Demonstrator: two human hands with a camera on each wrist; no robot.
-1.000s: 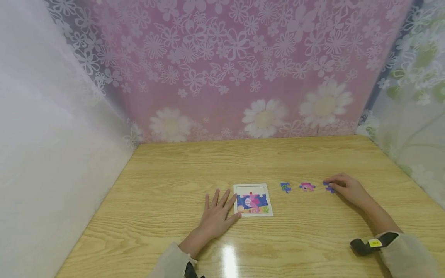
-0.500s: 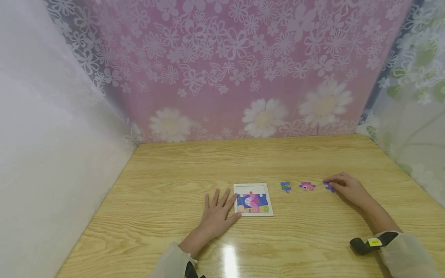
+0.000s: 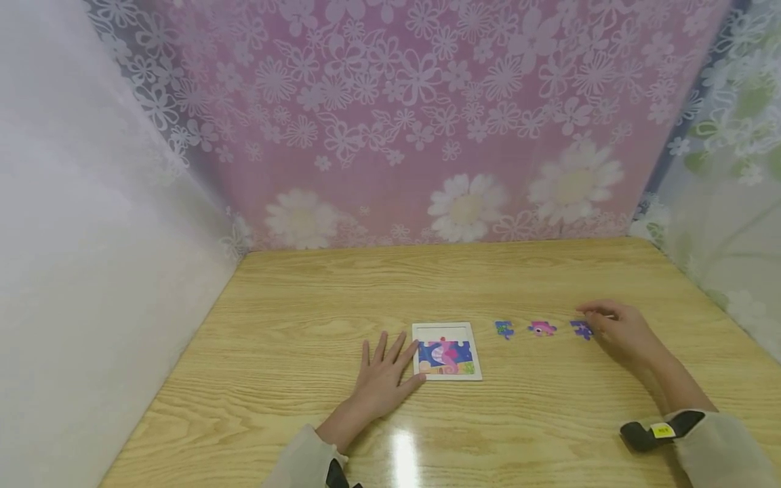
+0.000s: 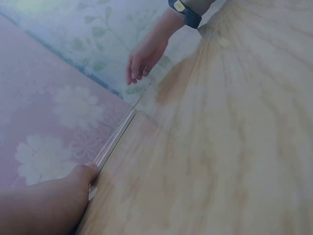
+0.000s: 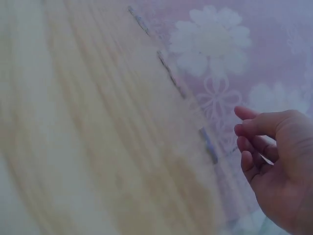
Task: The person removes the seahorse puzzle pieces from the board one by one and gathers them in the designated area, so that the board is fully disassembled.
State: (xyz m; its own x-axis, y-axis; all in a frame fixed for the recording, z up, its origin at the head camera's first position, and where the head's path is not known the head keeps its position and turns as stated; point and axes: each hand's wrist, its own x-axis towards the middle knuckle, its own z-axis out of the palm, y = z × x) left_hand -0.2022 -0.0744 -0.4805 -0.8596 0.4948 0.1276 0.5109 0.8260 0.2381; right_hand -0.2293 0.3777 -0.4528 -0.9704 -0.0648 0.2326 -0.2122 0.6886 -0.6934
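Observation:
My left hand [image 3: 379, 388] lies spread on the table, its thumb and index finger touching the left side of a white square puzzle tray [image 3: 476, 359]. Assembled puzzle pieces [image 3: 445, 356] with a pink seahorse picture fill the tray's lower part; its upper strip shows white. My right hand [image 3: 628, 333] hovers just above a purple-blue puzzle piece [image 3: 582, 329], fingers loosely bent and holding nothing. In the right wrist view a gap separates that hand [image 5: 279, 161] from the piece [image 5: 209, 146] on the table.
Left of the purple-blue piece lie a pink puzzle piece [image 3: 542, 329] with an eye and a blue-green puzzle piece [image 3: 504, 329], spaced in a row. The wooden table [image 3: 293, 325] meets a pink flowered curtain [image 3: 378, 169] at the back.
My right hand has let go of the purple-blue piece and risen slightly up and right. The piece stays on the table. My left hand keeps its place at the tray.

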